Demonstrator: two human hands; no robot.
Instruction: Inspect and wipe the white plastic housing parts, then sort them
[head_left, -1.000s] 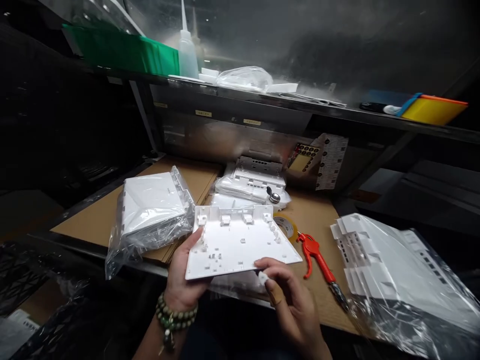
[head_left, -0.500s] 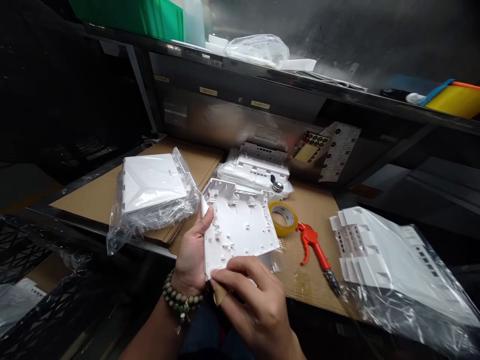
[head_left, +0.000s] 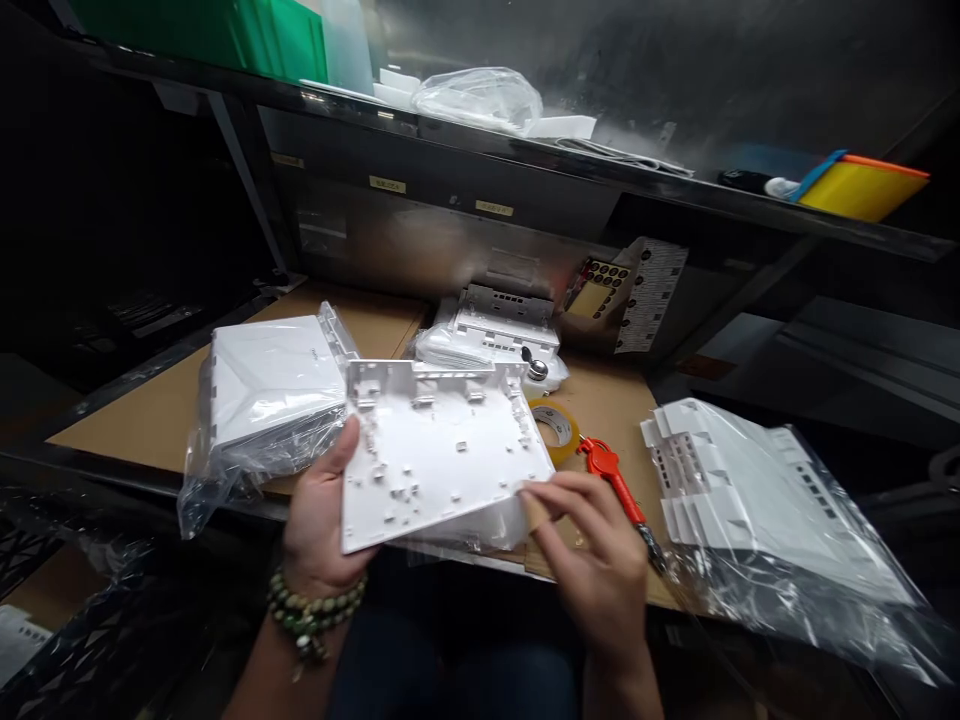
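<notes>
My left hand point(head_left: 322, 515) is closed on the left edge of a white plastic housing panel point(head_left: 442, 455), thumb on its inner face. Small clips and posts stand up from that face, and a raised wall runs along the far side. At the panel's near right corner is my right hand point(head_left: 592, 540), slightly blurred. Its thumb and fingers pinch a small tan piece point(head_left: 537, 515), perhaps paper or cloth, against or close to the corner. Behind the panel lie a roll of yellow tape point(head_left: 571, 440) and a red air blow gun point(head_left: 611, 475).
Bagged white housings point(head_left: 274, 375) lie on cardboard at the left. More stacked housings point(head_left: 757, 490) in clear plastic are at the right. White parts point(head_left: 502, 325) with a small round metal item point(head_left: 537, 370) sit at the back. A shelf point(head_left: 450, 133) spans above.
My right hand has moved along the panel from its near left corner to its near right corner. The panel has turned and been drawn leftward in view. The camera view has shifted slightly.
</notes>
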